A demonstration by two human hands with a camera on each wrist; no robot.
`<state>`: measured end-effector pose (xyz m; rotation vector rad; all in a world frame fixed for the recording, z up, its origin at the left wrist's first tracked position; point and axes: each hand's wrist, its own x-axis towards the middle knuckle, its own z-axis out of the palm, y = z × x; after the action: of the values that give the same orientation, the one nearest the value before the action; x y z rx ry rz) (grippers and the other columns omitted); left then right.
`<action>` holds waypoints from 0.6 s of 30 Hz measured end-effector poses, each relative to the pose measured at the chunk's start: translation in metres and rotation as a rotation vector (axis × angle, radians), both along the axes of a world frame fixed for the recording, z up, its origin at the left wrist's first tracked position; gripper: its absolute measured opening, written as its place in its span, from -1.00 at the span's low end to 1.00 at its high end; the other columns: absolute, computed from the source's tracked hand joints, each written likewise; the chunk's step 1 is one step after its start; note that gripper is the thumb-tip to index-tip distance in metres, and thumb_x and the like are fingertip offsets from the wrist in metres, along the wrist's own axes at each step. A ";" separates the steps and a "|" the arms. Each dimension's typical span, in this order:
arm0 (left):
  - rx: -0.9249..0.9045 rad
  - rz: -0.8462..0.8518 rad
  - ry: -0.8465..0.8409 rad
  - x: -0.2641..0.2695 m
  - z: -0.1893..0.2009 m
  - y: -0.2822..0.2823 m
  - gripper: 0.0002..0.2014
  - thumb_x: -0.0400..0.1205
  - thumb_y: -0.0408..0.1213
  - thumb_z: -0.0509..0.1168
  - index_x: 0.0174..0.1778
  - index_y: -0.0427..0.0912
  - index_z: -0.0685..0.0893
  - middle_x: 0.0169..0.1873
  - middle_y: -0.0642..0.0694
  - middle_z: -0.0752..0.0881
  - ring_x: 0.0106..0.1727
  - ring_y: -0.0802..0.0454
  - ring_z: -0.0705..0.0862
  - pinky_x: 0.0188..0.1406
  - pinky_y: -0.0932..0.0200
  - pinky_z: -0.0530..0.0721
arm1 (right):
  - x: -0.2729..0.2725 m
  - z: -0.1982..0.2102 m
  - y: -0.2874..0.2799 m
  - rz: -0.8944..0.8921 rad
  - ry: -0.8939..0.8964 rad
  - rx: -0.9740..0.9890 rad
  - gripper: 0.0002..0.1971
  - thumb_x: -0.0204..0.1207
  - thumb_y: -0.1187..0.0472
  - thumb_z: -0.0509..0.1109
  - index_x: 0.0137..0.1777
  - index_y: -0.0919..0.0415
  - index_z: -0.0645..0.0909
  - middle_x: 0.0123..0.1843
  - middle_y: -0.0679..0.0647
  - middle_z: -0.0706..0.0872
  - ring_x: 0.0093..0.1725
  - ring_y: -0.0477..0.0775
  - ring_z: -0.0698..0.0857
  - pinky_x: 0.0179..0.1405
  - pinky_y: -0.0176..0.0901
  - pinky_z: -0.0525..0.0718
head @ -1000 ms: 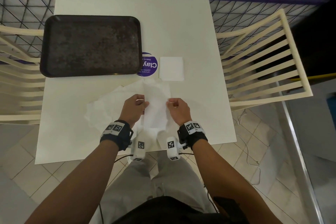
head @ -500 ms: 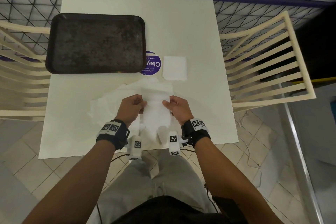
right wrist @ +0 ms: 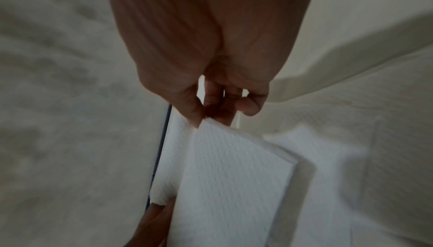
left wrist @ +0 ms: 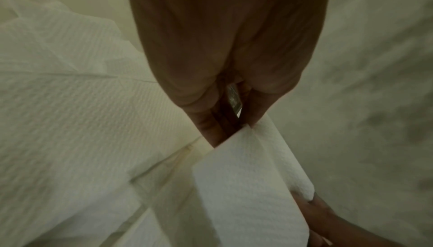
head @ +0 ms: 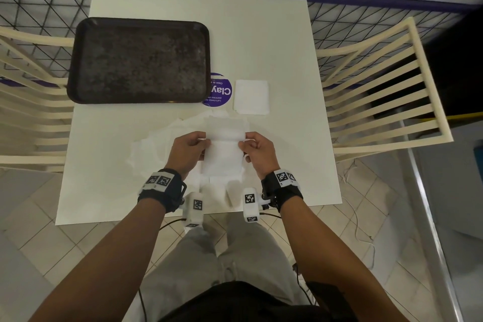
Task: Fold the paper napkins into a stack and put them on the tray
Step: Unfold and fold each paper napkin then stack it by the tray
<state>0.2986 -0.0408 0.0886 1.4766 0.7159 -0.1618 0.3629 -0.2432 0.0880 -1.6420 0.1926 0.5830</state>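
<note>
Paper napkin (head: 224, 150) held just above the near middle of the counter (head: 285, 42), partly folded, its far flap turned over toward the near side with the fold line running left to right between the two hands. Left hand (head: 188, 150) pinching the napkin's left edge, thumb and fingers (left wrist: 256, 111) curled onto the corner of the fold; right hand (head: 257, 151) pinching the right edge the same way, fingers (right wrist: 193, 111) closed on the paper's corner. Each grip thus closed on the napkin. Beneath and to the left, loose unfolded napkins (head: 154, 149) spread rumpled on the counter, reaching from under the hands toward the left, their edges uneven and overlapping. Just beyond, a folded napkin (head: 251, 97) lying flat and square-edged, right of a round purple sticker (head: 222, 91) partly covered by the tray. Tray (head: 78, 65), dark and rectangular with rounded corners, on the far left part of the counter, its near edge apart from the loose sheets. Bare counter to the right of the hands and across the far right side. Pale slatted chairs (head: 386, 81) close against the counter's left and right edges.
</note>
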 end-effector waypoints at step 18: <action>-0.054 0.086 -0.009 -0.002 0.009 -0.005 -0.82 0.72 -0.35 0.32 -0.02 -0.23 0.84 0.07 -0.20 0.86 0.09 -0.18 0.81 0.17 -0.14 0.82 | -0.001 0.005 -0.002 0.014 -0.031 -0.037 -0.80 0.52 0.39 0.52 0.10 0.20 0.77 -0.27 -0.08 0.67 -0.24 -0.04 0.63 -0.33 -0.29 0.58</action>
<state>0.2968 -0.0460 0.0979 1.3913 0.7610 -0.1074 0.3614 -0.2456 0.0928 -1.6882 0.1696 0.5671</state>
